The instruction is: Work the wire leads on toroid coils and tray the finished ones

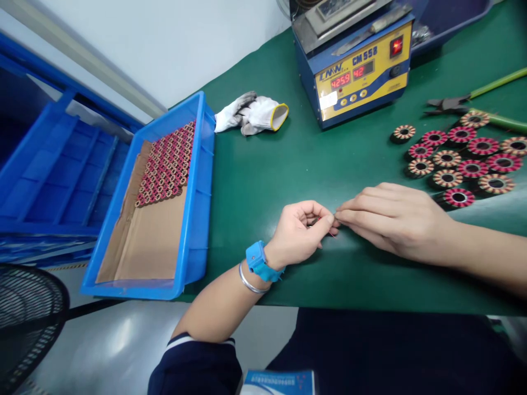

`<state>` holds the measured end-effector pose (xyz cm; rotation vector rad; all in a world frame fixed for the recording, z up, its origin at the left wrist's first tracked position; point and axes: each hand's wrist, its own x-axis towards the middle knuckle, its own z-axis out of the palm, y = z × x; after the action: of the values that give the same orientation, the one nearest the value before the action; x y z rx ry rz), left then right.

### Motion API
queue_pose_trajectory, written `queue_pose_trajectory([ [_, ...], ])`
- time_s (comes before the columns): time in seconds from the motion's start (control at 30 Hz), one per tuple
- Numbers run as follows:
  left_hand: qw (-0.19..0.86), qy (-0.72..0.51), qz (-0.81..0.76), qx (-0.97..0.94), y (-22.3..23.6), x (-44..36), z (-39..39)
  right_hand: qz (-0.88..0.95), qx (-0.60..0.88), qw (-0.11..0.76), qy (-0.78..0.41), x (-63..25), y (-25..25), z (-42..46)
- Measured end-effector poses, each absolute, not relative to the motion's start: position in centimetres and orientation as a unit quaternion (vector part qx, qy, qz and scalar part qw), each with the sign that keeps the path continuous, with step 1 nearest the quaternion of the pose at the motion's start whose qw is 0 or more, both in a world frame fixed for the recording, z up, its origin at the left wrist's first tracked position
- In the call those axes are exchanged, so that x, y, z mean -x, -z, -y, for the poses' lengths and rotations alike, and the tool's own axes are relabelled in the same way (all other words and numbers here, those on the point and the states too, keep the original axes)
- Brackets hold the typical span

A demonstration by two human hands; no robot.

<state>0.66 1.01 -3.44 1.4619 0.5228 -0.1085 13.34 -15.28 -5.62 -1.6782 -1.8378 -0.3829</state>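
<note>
Above the green table, my left hand (302, 230) and my right hand (395, 219) meet fingertip to fingertip. Thumb and fingers of the left are pinched together around something small, mostly hidden, with thin reddish wire (332, 235) showing below. My right fingers are pressed together at the same spot; what they grip is covered. Several wound ring cores (448, 159), some with red and some with copper-coloured windings, stand beyond my right hand. Pliers (448, 104) with green handles lie behind those cores.
At left, a blue bin (198, 203) lined with cardboard holds many packed wound cores (167, 164). White gloves (251, 113) lie beside it. A blue and yellow heated unit (358, 77) with lit red digits stands at the back, near a dark tray (457, 24). A fan (28, 323) is at lower left.
</note>
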Motion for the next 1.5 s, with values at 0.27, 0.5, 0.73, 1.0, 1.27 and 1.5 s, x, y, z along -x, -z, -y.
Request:
queue_pose_trajectory([
  [0.27, 0.496, -0.101, -0.05, -0.861, 3.4, 0.6, -0.3, 0.493, 0.637, 0.468, -0.364, -13.3, 4.8, 14.6],
  [0.5, 0.694, 0.047, -0.207, -0.688, 3.0, -0.2, -0.9, 0.54, 0.651, 0.501, -0.183, -13.8, 5.4, 15.1],
  [0.73, 0.719, 0.074, -0.225, -0.654, 2.8, -0.6, -1.1, 0.691, 0.628, 0.334, 0.129, -13.5, 5.7, 15.3],
  [1.0, 0.462, -0.11, -0.036, -0.879, 3.2, 0.7, -0.4, 0.489, 0.648, 0.48, -0.333, -13.1, 5.0, 14.8],
  [1.27, 0.704, 0.039, -0.218, -0.675, 3.0, -0.2, -0.8, 0.6, 0.643, 0.473, -0.049, -13.5, 5.3, 15.6],
  [1.5, 0.736, 0.062, -0.232, -0.633, 3.0, -0.6, -1.1, 0.69, 0.635, 0.324, 0.127, -13.0, 5.6, 15.6],
])
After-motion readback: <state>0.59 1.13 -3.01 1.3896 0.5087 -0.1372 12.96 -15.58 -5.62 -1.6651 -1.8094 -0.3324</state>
